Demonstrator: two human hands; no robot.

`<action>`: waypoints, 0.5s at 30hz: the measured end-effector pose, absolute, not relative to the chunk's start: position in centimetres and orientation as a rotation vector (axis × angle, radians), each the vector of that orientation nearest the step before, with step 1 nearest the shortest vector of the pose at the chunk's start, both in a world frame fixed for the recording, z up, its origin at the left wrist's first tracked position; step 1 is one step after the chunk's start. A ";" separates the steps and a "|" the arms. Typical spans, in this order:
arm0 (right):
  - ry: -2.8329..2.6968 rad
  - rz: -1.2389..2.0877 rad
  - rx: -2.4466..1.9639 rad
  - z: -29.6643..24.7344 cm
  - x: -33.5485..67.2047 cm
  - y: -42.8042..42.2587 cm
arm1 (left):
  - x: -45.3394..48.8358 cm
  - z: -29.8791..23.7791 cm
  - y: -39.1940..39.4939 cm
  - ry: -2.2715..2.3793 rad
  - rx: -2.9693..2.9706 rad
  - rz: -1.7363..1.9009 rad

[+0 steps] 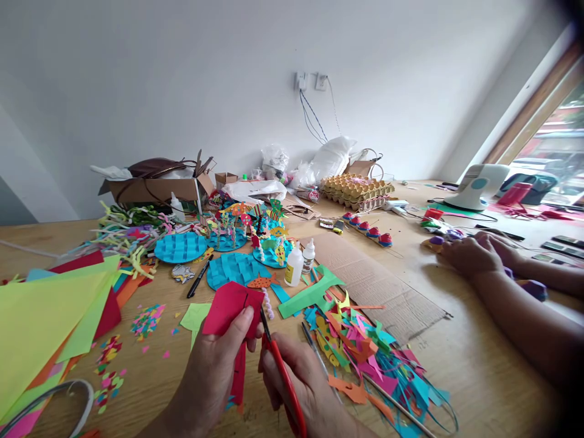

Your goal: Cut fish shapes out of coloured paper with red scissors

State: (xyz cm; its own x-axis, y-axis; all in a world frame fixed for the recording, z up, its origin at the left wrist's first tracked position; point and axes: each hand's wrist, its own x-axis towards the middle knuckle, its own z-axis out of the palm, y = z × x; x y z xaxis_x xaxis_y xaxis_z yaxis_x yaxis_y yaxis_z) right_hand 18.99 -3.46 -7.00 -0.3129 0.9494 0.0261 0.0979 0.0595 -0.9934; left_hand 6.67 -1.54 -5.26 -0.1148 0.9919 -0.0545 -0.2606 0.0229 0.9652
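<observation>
My left hand (216, 365) pinches a piece of red paper (228, 307) with a dark line drawn on it. A strip of the same red hangs below the fingers. In my right hand (301, 371) is a pair of scissors (288, 389) with red handles, its blades up against the paper's right edge. Just beyond lies a blue paper disc (230, 269) with an orange paper fish (263, 281) at its edge. Two white glue bottles (294, 266) stand behind my right hand. Cut paper scraps (365, 347) are heaped to its right.
Coloured paper sheets (50, 322) are stacked at the left, near paper confetti (148, 321). A black marker (199, 277) lies by the disc. Flat cardboard (369, 283) extends rightward. Another person's hands (472, 252) work at the right. Egg cartons (356, 191) and a cardboard box (155, 191) stand by the wall.
</observation>
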 end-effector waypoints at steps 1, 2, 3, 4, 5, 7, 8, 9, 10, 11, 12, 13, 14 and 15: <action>-1.542 1.355 -1.086 -7.0 19.0 -3.5 | 6.7 -5.2 -1.5 1.125 0.929 1.382; -1.546 1.359 -1.082 -7.0 19.0 -3.5 | 6.7 -5.1 -1.5 1.124 0.933 1.382; -1.550 1.361 -1.077 -7.0 19.0 -3.5 | 6.7 -5.1 -1.5 1.117 0.939 1.381; -1.552 1.364 -1.073 -7.1 19.0 -3.5 | 6.7 -5.1 -1.5 1.104 0.944 1.377; -1.556 1.365 -1.070 -7.1 19.1 -3.5 | 6.7 -5.1 -1.5 1.093 0.949 1.373; -1.557 1.361 -1.068 -7.1 19.1 -3.5 | 6.7 -5.2 -1.5 1.075 0.958 1.359; -1.554 1.356 -1.065 -7.2 19.1 -3.5 | 6.7 -5.2 -1.5 1.069 0.963 1.351; -1.550 1.357 -1.060 -7.2 19.1 -3.5 | 6.7 -5.2 -1.5 1.066 0.967 1.346; -1.548 1.361 -1.056 -7.2 19.1 -3.5 | 6.7 -5.2 -1.5 1.065 0.968 1.342; -1.546 1.368 -1.055 -7.2 19.0 -3.5 | 6.7 -5.3 -1.5 1.066 0.965 1.342; -1.544 1.372 -1.056 -7.1 19.0 -3.5 | 6.7 -5.3 -1.5 1.067 0.957 1.342; -1.545 1.373 -1.058 -7.1 19.0 -3.5 | 6.7 -5.2 -1.5 1.070 0.947 1.344; -1.546 1.371 -1.059 -7.0 19.0 -3.5 | 6.8 -5.2 -1.4 1.074 0.939 1.347; -1.548 1.368 -1.056 -7.0 18.9 -3.5 | 6.8 -5.1 -1.4 1.079 0.933 1.348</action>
